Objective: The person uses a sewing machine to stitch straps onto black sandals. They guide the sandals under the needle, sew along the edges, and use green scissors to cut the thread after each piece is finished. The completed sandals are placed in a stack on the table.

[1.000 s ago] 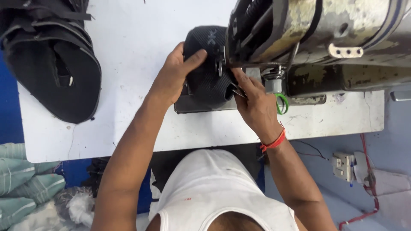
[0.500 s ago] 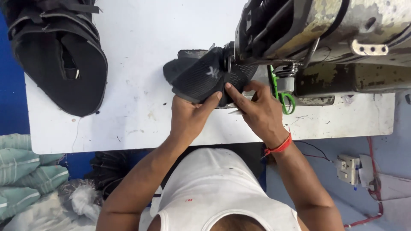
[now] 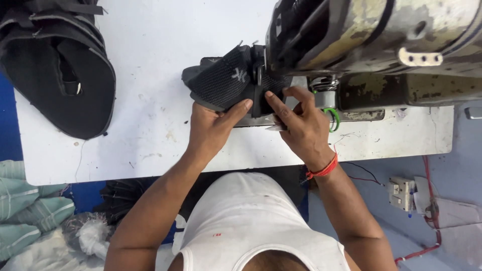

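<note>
The black shoe upper (image 3: 221, 83) lay on the white table (image 3: 150, 65) directly against the left side of the sewing machine (image 3: 371, 40), its right end tucked under the machine's head; it was a curved piece of knobbly mesh fabric with a grey edge band along its lower rim and a small pale mark stitched on top, and it sat tilted, its left end lifted and folded over. The left hand (image 3: 213, 125) lay just below and to the left of the machine's head, fingers pressed together and curled around the lower edge of the upper, thumb stretched up along the mesh. The right hand (image 3: 298, 123) lay directly under the machine's head, its forefinger and thumb pinching the right end of the upper close to the needle area, the other fingers bent loosely beside; a red thread band (image 3: 322, 169) circled its wrist. The sewing machine itself was metal, its cream paint worn through to dull rust-brown patches, with a green loop (image 3: 332, 118) showing just below its head. Well to the left of the machine, at the table's far corner, a stack of black shoe pieces (image 3: 57, 65) lay flat, broad and rounded, with strap-like parts on top. The table's surface was scuffed and speckled with dark marks. Below and left of the machine, off the table edge, sat striped green cloth (image 3: 25, 211)
</note>
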